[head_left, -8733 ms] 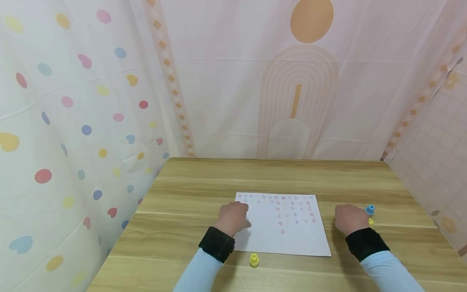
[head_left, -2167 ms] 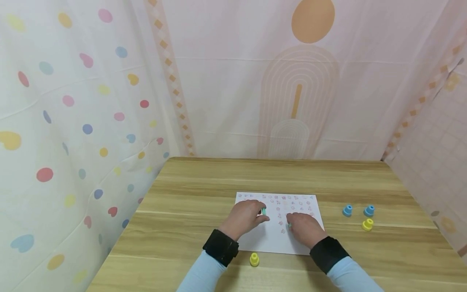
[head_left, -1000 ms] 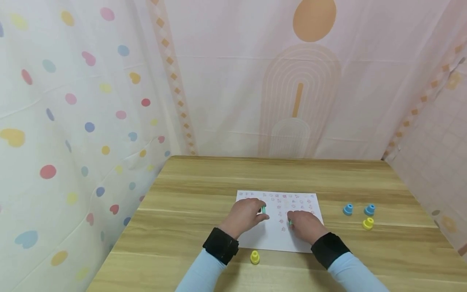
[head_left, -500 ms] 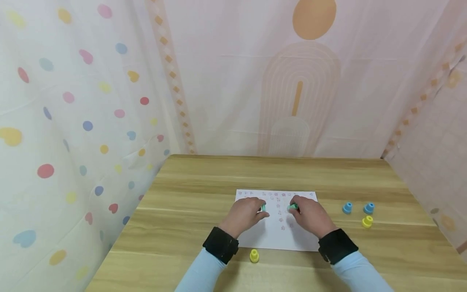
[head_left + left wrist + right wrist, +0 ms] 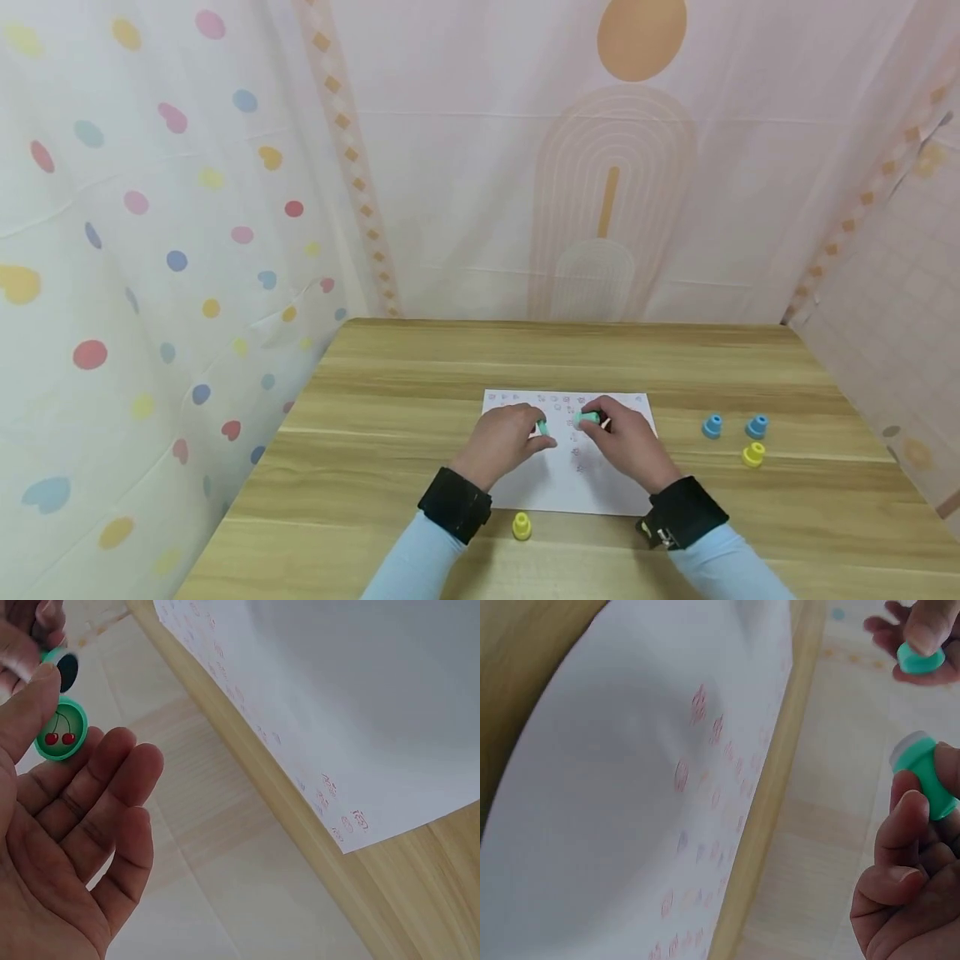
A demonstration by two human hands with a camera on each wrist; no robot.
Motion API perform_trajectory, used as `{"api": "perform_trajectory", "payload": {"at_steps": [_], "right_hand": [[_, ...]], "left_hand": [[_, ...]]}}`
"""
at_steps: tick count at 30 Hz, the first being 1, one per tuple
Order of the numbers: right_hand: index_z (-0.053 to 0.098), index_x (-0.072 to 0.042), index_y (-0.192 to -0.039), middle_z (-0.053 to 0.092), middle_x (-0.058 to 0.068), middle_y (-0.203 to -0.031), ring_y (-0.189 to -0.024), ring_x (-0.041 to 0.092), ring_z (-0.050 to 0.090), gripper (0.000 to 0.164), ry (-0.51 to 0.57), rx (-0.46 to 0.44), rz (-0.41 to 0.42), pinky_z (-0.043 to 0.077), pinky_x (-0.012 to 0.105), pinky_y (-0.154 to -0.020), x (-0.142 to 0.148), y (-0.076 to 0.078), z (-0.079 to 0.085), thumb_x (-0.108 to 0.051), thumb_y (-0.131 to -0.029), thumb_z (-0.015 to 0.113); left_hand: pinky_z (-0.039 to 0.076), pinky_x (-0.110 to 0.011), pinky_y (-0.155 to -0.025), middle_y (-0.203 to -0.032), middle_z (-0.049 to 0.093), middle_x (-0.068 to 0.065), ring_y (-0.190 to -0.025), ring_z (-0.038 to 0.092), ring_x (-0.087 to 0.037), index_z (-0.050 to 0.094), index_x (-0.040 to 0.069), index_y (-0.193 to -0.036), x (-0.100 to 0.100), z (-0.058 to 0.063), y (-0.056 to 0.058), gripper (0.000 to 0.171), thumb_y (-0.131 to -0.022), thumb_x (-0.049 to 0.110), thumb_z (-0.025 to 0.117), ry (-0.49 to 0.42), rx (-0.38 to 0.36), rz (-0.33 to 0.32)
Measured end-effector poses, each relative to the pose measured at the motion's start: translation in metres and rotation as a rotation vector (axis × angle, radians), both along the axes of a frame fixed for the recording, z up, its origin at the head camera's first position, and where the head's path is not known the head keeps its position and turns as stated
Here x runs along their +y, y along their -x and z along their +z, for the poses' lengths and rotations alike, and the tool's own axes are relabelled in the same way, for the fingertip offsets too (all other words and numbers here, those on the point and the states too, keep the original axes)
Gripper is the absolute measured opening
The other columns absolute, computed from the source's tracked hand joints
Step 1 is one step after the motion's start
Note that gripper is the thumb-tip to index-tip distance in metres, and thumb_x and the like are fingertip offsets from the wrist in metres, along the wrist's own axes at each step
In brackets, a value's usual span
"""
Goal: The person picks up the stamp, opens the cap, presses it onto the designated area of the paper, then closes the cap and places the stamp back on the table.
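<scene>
My left hand (image 5: 498,442) pinches a small round green cap (image 5: 61,729) between thumb and fingers; two red cherries show on the face turned to the left wrist camera. My right hand (image 5: 636,442) grips a green toy stamp (image 5: 928,776) by its waisted body, tilted with its pale-rimmed end toward the cap. In the left wrist view the stamp's dark round face shows just beyond the cap. Cap and stamp are apart, both held above a white sheet of paper (image 5: 570,493) printed with rows of small red, blue and orange marks.
On the wooden table (image 5: 420,358), a yellow stamp (image 5: 522,526) stands in front of the paper. To the right stand two blue stamps, the nearer-in blue stamp (image 5: 712,427) and the outer blue stamp (image 5: 757,427), with another yellow stamp (image 5: 753,454) close by. Patterned curtains surround the table.
The right hand has lifted the green stamp from the paper, turned it and brought it left toward the left hand's cap. Earlier, it reached to the stamps at right. The left hand stays nearly still.
</scene>
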State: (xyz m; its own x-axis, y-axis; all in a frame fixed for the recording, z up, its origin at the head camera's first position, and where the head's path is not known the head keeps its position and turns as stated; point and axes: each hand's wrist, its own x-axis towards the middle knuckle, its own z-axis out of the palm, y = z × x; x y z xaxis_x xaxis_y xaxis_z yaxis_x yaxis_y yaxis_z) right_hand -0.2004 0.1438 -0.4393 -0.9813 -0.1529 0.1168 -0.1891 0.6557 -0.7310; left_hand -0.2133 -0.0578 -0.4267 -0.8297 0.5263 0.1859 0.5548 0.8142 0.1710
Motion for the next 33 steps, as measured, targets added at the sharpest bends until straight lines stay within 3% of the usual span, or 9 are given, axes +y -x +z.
{"api": "perform_trajectory", "payload": {"at_steps": [11, 27, 33], "right_hand": [[0.063, -0.012, -0.105, 0.058, 0.006, -0.084, -0.069, 0.019, 0.05, 0.017, 0.169, -0.046, 0.046, 0.042, 0.028, -0.056, -0.019, -0.005, 0.004, -0.019, -0.09, 0.066], [0.063, -0.017, -0.103, 0.059, 0.004, -0.085, -0.066, 0.02, 0.05, 0.015, 0.192, -0.086, 0.07, 0.041, 0.028, -0.053, -0.028, -0.008, 0.004, -0.024, -0.09, 0.065], [0.063, -0.013, -0.097, 0.06, 0.005, -0.08, -0.062, 0.018, 0.049, 0.014, 0.23, -0.09, 0.052, 0.039, 0.026, -0.051, -0.032, -0.011, 0.004, -0.024, -0.09, 0.066]], "left_hand": [[0.052, -0.024, -0.062, -0.086, 0.07, -0.004, -0.069, 0.055, -0.011, 0.066, 0.009, -0.101, 0.0, -0.001, 0.0, 0.037, -0.079, 0.037, 0.074, -0.064, -0.002, -0.011], [0.052, -0.021, -0.062, -0.084, 0.068, -0.001, -0.069, 0.054, -0.008, 0.058, 0.011, -0.095, 0.001, -0.001, 0.0, 0.035, -0.076, 0.033, 0.078, -0.095, -0.008, -0.032], [0.048, -0.02, -0.058, -0.077, 0.065, 0.0, -0.064, 0.051, -0.009, 0.059, 0.01, -0.092, 0.002, 0.0, 0.0, 0.034, -0.075, 0.032, 0.079, -0.119, -0.004, -0.049]]}}
